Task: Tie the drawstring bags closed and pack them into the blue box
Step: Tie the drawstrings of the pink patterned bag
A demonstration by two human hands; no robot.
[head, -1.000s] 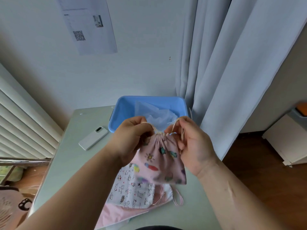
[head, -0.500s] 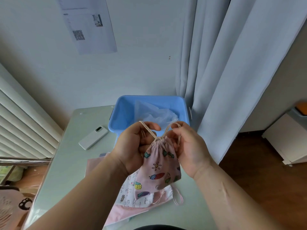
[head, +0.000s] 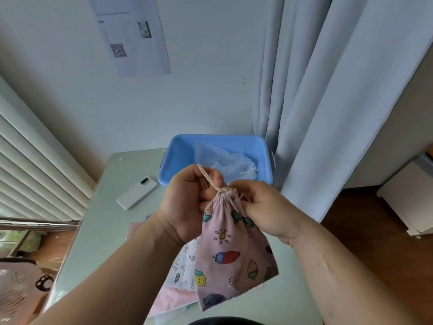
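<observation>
Both hands up at centre, close together over the table (head: 110, 207). My left hand (head: 187, 202) is curled round the drawstring cord (head: 206, 177), which runs taut up toward 11 o'clock. My right hand (head: 264, 207) pinches the gathered neck of the pink fruit-print bag (head: 232, 254), likely to brace it while the cord cinches. The bag hangs free in the air, its body trailing toward 5 o'clock. The blue box (head: 218, 136) waits at 12 o'clock with a white bag (head: 225, 163) already inside. More cloth bags (head: 185, 266) lie at 6 o'clock, not yet tied. A phone (head: 138, 192) sits at 10 o'clock. Half a second back the cords spread in a V between both hands; now only the left-side run shows, and the neck looks tighter.
</observation>
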